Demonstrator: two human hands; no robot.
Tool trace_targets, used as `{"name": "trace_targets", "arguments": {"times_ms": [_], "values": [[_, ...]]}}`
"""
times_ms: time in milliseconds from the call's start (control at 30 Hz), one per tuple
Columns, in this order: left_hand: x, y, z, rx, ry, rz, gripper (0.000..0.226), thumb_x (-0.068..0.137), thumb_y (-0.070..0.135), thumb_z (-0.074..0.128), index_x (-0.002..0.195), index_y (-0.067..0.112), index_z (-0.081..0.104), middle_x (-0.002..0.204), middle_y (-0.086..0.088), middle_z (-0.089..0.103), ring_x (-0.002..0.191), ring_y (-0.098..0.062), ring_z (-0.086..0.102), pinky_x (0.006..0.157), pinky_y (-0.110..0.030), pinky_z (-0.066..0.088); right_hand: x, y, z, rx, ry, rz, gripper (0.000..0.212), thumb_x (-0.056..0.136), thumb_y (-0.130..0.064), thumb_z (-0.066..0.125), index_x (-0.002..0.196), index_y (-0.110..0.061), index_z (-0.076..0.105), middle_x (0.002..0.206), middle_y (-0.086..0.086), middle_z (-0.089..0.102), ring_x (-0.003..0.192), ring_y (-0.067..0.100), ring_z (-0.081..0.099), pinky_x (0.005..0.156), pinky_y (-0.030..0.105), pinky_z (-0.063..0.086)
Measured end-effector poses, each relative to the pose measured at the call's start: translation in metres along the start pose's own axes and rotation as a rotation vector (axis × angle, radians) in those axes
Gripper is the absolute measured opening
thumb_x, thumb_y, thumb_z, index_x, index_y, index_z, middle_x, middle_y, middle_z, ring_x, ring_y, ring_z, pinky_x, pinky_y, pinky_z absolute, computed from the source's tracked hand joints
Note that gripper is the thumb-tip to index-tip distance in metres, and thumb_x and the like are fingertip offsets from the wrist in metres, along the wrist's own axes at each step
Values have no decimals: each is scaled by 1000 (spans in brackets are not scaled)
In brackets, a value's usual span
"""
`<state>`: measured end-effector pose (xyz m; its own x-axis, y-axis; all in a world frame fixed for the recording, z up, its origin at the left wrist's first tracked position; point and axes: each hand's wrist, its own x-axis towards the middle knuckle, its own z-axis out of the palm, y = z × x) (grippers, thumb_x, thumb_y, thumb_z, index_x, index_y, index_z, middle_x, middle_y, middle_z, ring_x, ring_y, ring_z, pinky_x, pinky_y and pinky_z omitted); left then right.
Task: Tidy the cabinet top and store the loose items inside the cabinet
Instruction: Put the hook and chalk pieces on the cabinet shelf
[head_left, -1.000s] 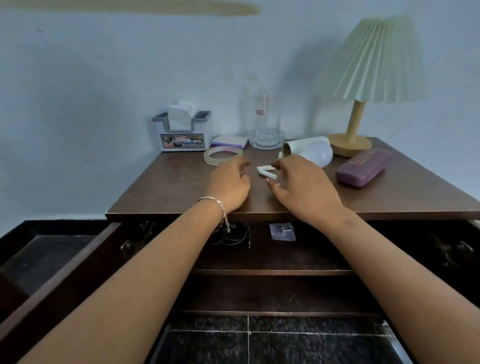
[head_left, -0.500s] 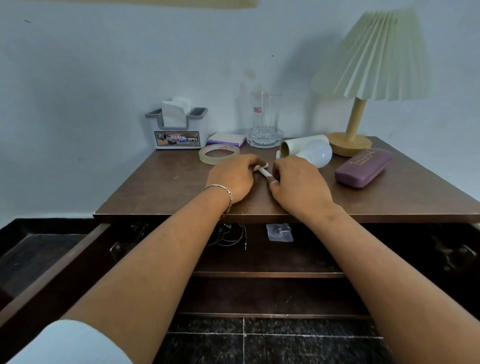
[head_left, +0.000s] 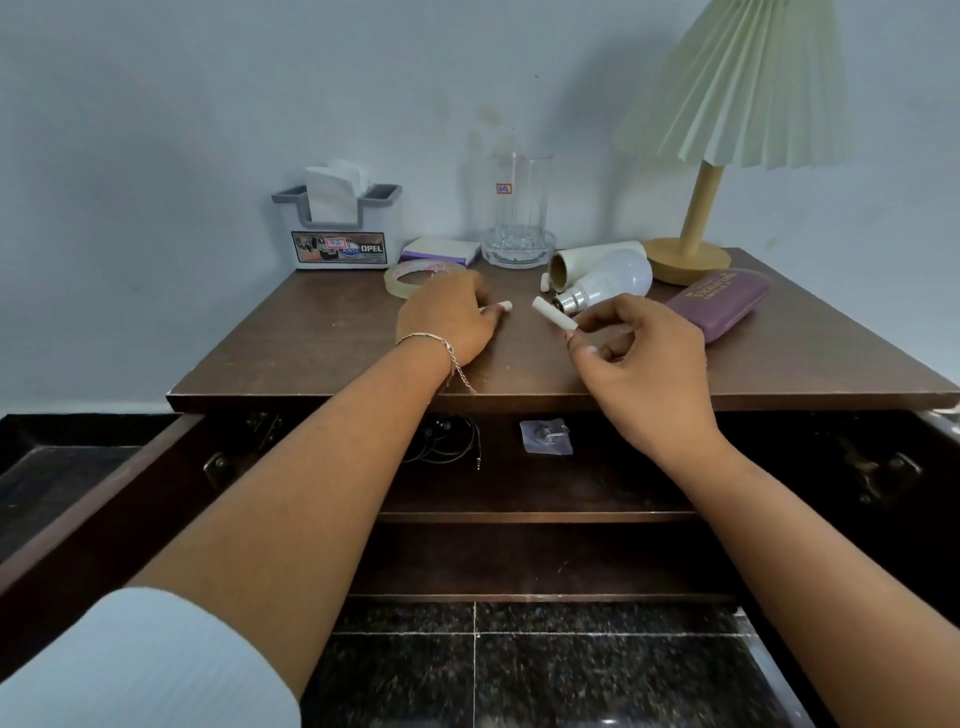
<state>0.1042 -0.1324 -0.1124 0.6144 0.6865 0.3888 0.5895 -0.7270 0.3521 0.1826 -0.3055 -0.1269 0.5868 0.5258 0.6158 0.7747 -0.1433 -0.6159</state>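
My right hand (head_left: 641, 358) pinches a short white chalk stick (head_left: 554, 313) just above the brown cabinet top (head_left: 311, 343). Resting on the top, my left hand (head_left: 449, 322) is closed around a second white chalk stick (head_left: 503, 306) whose tip pokes out by the fingers. Loose items lie behind: a tape roll (head_left: 402, 278), a white bulb (head_left: 610, 280), a cardboard tube (head_left: 592, 258), a small white piece (head_left: 544, 282), a purple case (head_left: 719, 304) and a purple notepad (head_left: 441, 250). The cabinet stands open below, with black earphones (head_left: 452, 441) and a clear adhesive hook (head_left: 545, 437) on its upper shelf.
A grey tissue holder (head_left: 340, 234), a glass tumbler (head_left: 521, 213) and a pleated lamp (head_left: 696, 228) stand along the wall. The left cabinet door (head_left: 104, 499) swings out wide; the right door's hinge (head_left: 883, 473) shows. Dark tiled floor (head_left: 519, 670) lies below.
Both hands closed in on the two chalk sticks lying together, then drew apart. Each hand now holds one stick, and the right one is lifted off the top.
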Motion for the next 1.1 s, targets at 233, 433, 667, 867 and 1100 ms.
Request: {"name": "trace_targets", "arguments": {"times_ms": [233, 433, 667, 867, 1100], "values": [[-46, 6, -26, -349, 42, -70, 15, 87, 37, 63, 91, 24, 68, 86, 9, 64, 80, -8, 62, 72, -20, 45, -61, 10, -22, 140, 131, -84, 11, 87, -22, 68, 98, -19, 66, 89, -12, 63, 68, 9, 60, 56, 20, 47], [-136, 30, -15, -514, 166, 191, 8, 82, 26, 71, 89, 23, 72, 89, 11, 58, 76, -6, 59, 68, -14, 48, -112, 60, -25, -25, 55, 31, 10, 86, -25, 68, 96, -25, 66, 84, -15, 60, 68, 6, 58, 56, 23, 47], [-143, 12, 73, -423, -124, -13, 1, 79, 35, 71, 79, 35, 70, 80, 11, 68, 75, -7, 62, 71, -34, 55, -111, 113, -15, -148, 38, 350, 10, 86, -38, 65, 91, -29, 65, 79, -9, 63, 65, 5, 59, 54, 28, 47], [-105, 22, 123, -165, -105, -58, 14, 81, 42, 64, 90, 34, 71, 112, 0, 65, 113, -29, 55, 92, -41, 48, -97, 145, -2, -271, 0, 459, 12, 84, -36, 65, 94, -30, 70, 90, -11, 69, 90, 12, 65, 91, 40, 48], [-71, 44, 154, 9, -129, 42, 15, 83, 36, 64, 94, 29, 72, 116, -4, 59, 117, -32, 46, 88, -43, 44, -67, 159, 20, -436, -21, 494, 21, 85, -40, 61, 102, -33, 71, 101, -5, 72, 105, 22, 62, 94, 37, 35]]}}
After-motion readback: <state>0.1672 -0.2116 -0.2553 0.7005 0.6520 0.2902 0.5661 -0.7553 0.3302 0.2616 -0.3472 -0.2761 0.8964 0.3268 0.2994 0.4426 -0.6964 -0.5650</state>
